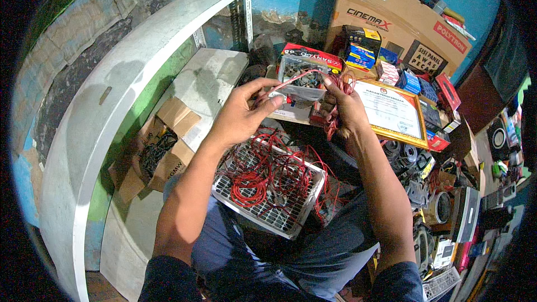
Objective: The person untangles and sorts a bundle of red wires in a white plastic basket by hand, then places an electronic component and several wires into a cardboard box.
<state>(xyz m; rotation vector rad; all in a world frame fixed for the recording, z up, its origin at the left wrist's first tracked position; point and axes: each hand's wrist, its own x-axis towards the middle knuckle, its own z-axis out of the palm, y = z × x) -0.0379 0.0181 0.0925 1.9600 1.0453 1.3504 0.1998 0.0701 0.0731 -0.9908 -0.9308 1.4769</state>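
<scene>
My left hand (pixel 247 111) pinches one stretch of thin red wire (pixel 295 79) between thumb and fingers. That wire arcs across to my right hand (pixel 346 107), which grips a bunched coil of red wire (pixel 331 123) with loops showing above and below the fist. Beneath both hands, a white perforated plastic basket (pixel 268 226) rests at my lap. Tangled red wires (pixel 249 191) lie in it, and some strands hang over its right side. Just beyond the hands stands a clear plastic container (pixel 304 92) of small mixed parts.
A white shelf (pixel 138 50) curves along the left. An opened cardboard box (pixel 178 119) holds dark cables. Ahead are a large soundbar carton (pixel 402 21), several small boxes (pixel 388 73) and a gold-framed certificate (pixel 394 111). Speakers and electronic parts (pixel 438 207) crowd the right.
</scene>
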